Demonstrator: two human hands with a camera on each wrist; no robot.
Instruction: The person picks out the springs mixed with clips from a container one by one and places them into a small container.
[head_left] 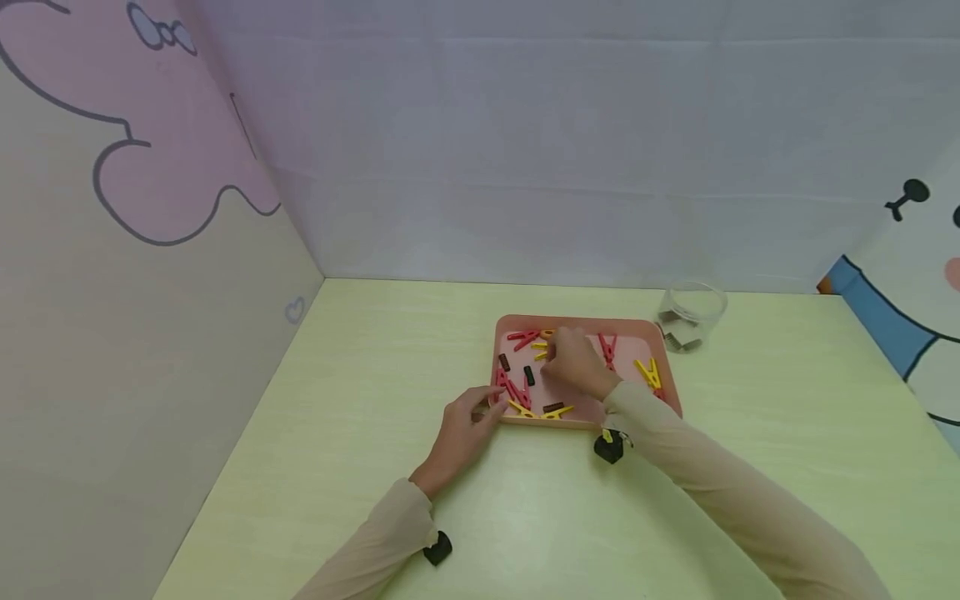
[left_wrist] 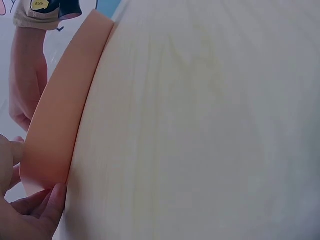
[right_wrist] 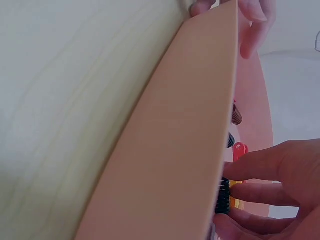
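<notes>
A shallow pink tray (head_left: 585, 422) holds small red and yellow clips (head_left: 647, 373) and dark brown and black ribbed pieces (head_left: 529, 376). My left hand (head_left: 467, 429) grips the tray at its near left corner, with some fingers over the rim and others low on the outer wall (left_wrist: 65, 105). Inside the tray, my right hand (head_left: 579, 363) reaches down with curled fingers. In the right wrist view its fingertips pinch around a black ribbed piece (right_wrist: 223, 196), partly hidden by the tray wall.
A clear round container (head_left: 693, 307) with grey pieces in it stands just beyond the tray's far right corner. The pale table (head_left: 375, 350) meets a white cloth wall at the back and a printed panel (head_left: 135, 350) on the left.
</notes>
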